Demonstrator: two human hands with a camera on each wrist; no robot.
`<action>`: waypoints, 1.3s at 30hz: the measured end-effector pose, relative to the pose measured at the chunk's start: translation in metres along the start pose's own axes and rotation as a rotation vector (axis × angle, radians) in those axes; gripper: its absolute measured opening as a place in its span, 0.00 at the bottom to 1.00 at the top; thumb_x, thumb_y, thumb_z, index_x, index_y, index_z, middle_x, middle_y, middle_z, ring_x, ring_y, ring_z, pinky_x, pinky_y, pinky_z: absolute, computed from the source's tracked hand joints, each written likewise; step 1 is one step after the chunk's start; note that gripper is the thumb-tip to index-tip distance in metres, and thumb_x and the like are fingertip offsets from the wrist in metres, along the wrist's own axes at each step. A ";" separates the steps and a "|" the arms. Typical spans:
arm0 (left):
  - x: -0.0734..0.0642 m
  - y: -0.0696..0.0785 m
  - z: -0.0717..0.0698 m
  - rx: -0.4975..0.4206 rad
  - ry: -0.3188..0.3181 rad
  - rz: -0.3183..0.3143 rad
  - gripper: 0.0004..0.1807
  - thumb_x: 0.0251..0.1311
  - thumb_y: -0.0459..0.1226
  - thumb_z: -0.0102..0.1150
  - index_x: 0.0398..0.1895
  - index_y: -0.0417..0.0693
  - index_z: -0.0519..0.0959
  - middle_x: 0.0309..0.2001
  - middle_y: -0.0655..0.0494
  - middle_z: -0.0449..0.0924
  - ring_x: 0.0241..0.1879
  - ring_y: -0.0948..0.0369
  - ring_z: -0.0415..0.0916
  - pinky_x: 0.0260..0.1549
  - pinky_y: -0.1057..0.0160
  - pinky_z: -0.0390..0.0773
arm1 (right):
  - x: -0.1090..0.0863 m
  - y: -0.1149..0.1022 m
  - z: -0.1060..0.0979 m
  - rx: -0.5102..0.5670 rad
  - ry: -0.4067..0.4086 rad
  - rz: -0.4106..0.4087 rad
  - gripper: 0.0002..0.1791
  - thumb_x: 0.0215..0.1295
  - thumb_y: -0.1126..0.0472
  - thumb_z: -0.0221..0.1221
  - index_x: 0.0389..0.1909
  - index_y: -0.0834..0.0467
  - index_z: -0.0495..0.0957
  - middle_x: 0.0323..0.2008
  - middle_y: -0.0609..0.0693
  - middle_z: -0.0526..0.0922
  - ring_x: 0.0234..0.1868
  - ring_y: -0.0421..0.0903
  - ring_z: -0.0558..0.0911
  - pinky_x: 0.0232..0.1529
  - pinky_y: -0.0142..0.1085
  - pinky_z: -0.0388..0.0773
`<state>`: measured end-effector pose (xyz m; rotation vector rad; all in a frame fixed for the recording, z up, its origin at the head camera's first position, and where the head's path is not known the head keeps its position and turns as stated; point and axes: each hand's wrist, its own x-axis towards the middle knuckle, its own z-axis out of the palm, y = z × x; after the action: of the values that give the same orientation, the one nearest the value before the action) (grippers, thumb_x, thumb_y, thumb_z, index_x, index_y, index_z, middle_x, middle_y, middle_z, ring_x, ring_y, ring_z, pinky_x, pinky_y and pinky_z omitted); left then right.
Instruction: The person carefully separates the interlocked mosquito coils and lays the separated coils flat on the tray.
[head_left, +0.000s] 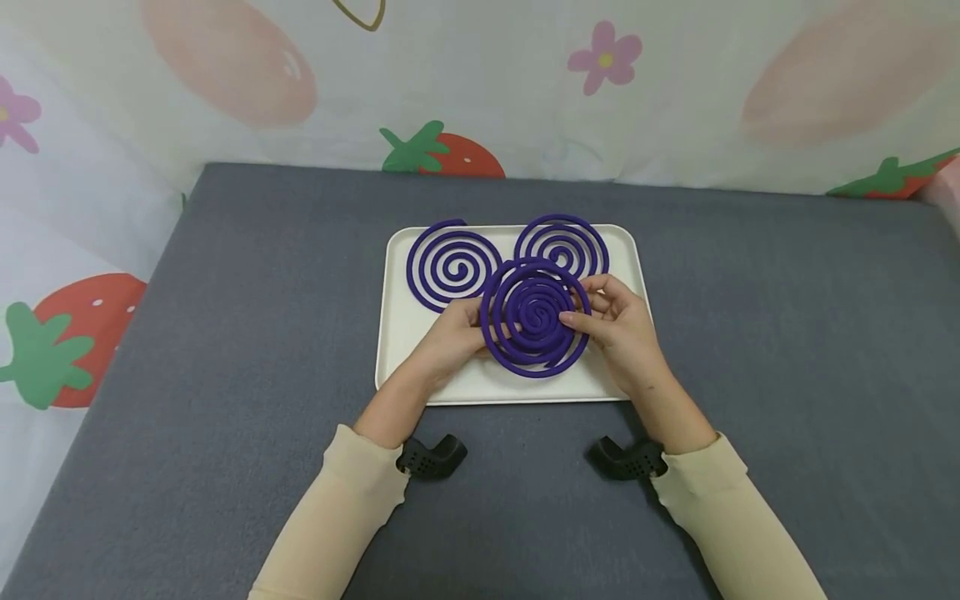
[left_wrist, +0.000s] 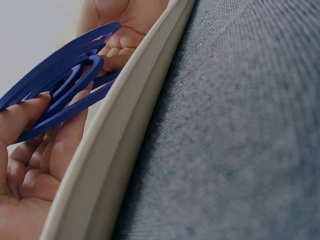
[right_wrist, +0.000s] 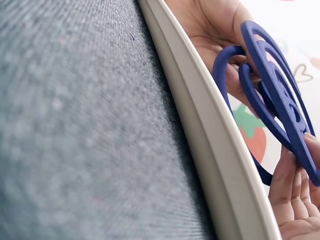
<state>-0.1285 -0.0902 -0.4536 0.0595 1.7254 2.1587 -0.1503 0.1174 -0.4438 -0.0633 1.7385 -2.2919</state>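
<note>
In the head view, both hands hold a dark purple spiral mosquito coil [head_left: 538, 317] above the front of a white tray [head_left: 401, 367]. Its rings look doubled, like two nested coils partly out of line. The right hand [head_left: 626, 329] pinches its right side, thumb on top. At the left edge the left hand [head_left: 453, 337] grips it, its fingers partly hidden behind the rings. Seen from the right wrist, the coil [right_wrist: 277, 100] stands tilted with a loop sagging apart. Two more coils lie at the tray's back: a left coil [head_left: 459, 268] and a right coil [head_left: 561, 257], partly covered.
A grey cloth-covered table [head_left: 262, 333] extends around the tray. Behind it hangs a pale curtain [head_left: 525, 100] printed with strawberries and flowers. Black wrist mounts [head_left: 433, 458] sit on both wrists, near the tray's front edge.
</note>
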 end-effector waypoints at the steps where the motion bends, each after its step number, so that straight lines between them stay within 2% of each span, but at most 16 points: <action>1: 0.000 0.000 0.000 0.007 0.006 -0.004 0.05 0.60 0.25 0.55 0.39 0.35 0.75 0.31 0.55 0.81 0.31 0.63 0.80 0.36 0.63 0.82 | 0.000 0.000 0.000 -0.002 -0.001 0.003 0.18 0.54 0.85 0.54 0.37 0.59 0.72 0.28 0.45 0.81 0.27 0.35 0.79 0.27 0.23 0.77; 8: 0.000 0.001 0.002 0.065 0.015 -0.012 0.08 0.57 0.25 0.58 0.39 0.31 0.75 0.30 0.55 0.80 0.29 0.64 0.78 0.33 0.66 0.81 | 0.000 0.000 0.001 -0.026 0.006 0.008 0.17 0.55 0.83 0.55 0.40 0.62 0.70 0.31 0.45 0.81 0.29 0.36 0.80 0.30 0.24 0.78; 14: 0.002 0.000 0.004 0.097 0.078 0.012 0.06 0.58 0.26 0.59 0.36 0.30 0.76 0.26 0.56 0.79 0.26 0.65 0.76 0.30 0.69 0.78 | -0.001 0.000 0.001 -0.039 0.023 -0.038 0.19 0.53 0.85 0.55 0.38 0.60 0.71 0.30 0.45 0.80 0.30 0.36 0.80 0.32 0.25 0.79; 17: 0.002 0.001 0.005 0.087 0.080 0.018 0.07 0.58 0.27 0.58 0.37 0.29 0.75 0.27 0.54 0.80 0.27 0.64 0.78 0.31 0.68 0.80 | -0.001 0.001 0.002 -0.063 0.023 -0.035 0.18 0.54 0.83 0.56 0.38 0.59 0.70 0.30 0.45 0.81 0.30 0.37 0.81 0.32 0.26 0.80; 24: 0.000 0.002 0.004 0.141 -0.004 0.014 0.09 0.60 0.26 0.57 0.42 0.30 0.74 0.36 0.48 0.80 0.33 0.64 0.78 0.37 0.63 0.81 | 0.000 0.002 0.005 -0.084 0.051 -0.019 0.17 0.54 0.82 0.58 0.38 0.60 0.68 0.30 0.43 0.82 0.29 0.35 0.81 0.31 0.25 0.79; 28: -0.001 0.003 0.004 0.107 -0.062 0.030 0.08 0.62 0.25 0.54 0.44 0.31 0.73 0.39 0.48 0.80 0.35 0.62 0.78 0.39 0.61 0.81 | 0.001 0.000 0.006 -0.055 0.082 -0.029 0.19 0.52 0.84 0.58 0.36 0.60 0.68 0.27 0.43 0.82 0.28 0.35 0.80 0.31 0.25 0.79; 31: -0.001 0.004 0.004 0.068 -0.095 0.047 0.08 0.62 0.24 0.51 0.44 0.30 0.72 0.38 0.49 0.79 0.36 0.62 0.78 0.40 0.60 0.81 | 0.001 -0.003 0.006 0.012 0.088 -0.016 0.19 0.52 0.85 0.57 0.35 0.59 0.68 0.26 0.44 0.82 0.28 0.35 0.80 0.30 0.24 0.79; 35: -0.002 0.004 0.003 0.038 -0.109 0.037 0.10 0.63 0.24 0.50 0.46 0.28 0.71 0.40 0.49 0.79 0.37 0.62 0.79 0.42 0.61 0.80 | 0.000 -0.005 0.005 0.091 0.082 0.004 0.19 0.52 0.86 0.55 0.34 0.59 0.68 0.24 0.45 0.81 0.27 0.36 0.80 0.29 0.24 0.78; 39: -0.002 0.004 0.002 0.016 -0.121 0.012 0.15 0.64 0.25 0.48 0.52 0.25 0.69 0.41 0.50 0.78 0.38 0.62 0.78 0.44 0.60 0.79 | 0.000 -0.005 0.005 0.064 0.109 -0.022 0.18 0.52 0.85 0.56 0.34 0.60 0.69 0.24 0.45 0.81 0.28 0.36 0.79 0.30 0.24 0.78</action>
<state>-0.1272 -0.0894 -0.4490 0.2006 1.6777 2.1044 -0.1499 0.1141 -0.4374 0.0561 1.7220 -2.4068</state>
